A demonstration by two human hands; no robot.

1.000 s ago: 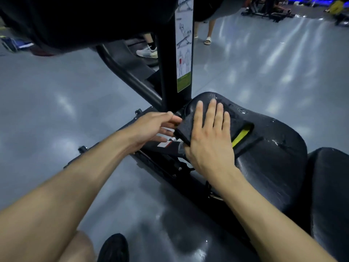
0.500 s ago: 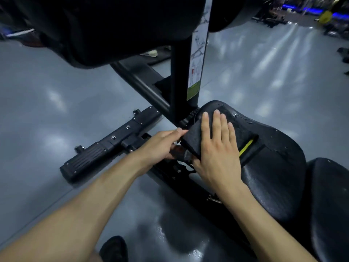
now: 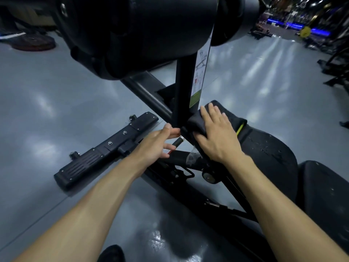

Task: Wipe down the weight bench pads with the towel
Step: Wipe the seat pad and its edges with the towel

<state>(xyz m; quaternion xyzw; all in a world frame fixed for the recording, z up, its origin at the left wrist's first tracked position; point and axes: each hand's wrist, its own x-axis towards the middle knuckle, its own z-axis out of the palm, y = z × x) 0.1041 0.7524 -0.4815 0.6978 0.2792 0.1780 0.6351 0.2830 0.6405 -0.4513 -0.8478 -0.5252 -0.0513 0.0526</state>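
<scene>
At the narrow front end of the seat pad (image 3: 264, 148), hard against the upright post (image 3: 184, 91), the dark towel (image 3: 196, 122) lies under the flat, straight-fingered right hand (image 3: 217, 138), with the pad's long axis running back toward 4 o'clock. The left hand (image 3: 156, 143) rests loosely open at 9 o'clock of the towel, fingertips at its edge, holding nothing clearly. Since the earlier frames, towel and right hand have slid toward 11 o'clock, up to the post.

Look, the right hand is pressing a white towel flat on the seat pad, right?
Not quite: the towel is dark, nearly black, not white. The head view shows the right hand pressing it flat on the seat pad.
</scene>
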